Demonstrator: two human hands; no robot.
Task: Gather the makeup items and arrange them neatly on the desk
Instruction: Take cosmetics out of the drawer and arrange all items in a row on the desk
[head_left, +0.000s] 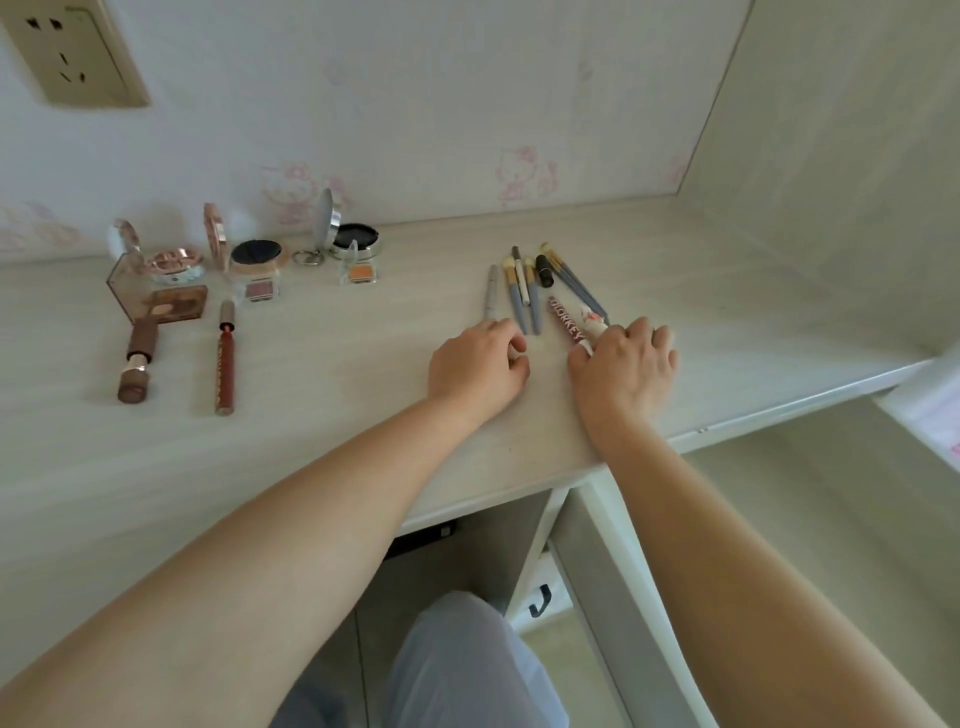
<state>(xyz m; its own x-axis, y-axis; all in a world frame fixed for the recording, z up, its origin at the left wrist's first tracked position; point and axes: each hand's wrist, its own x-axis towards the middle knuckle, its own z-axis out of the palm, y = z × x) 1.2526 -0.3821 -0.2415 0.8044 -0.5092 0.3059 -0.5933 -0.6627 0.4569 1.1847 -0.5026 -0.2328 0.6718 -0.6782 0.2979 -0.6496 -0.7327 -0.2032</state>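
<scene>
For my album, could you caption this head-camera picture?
Both hands tidy a cluster of makeup brushes on the desk.

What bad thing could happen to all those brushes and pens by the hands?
1. The brushes and pens lie in a loose pile, some crossing. A nudge from the right hand, which touches the pen with brown lettering, might roll them apart.
2. That pile sits near the desk's front edge. A round pen could roll off onto the floor.
3. The open compacts stand with lids up. A bump while reaching over might tip them.
</scene>
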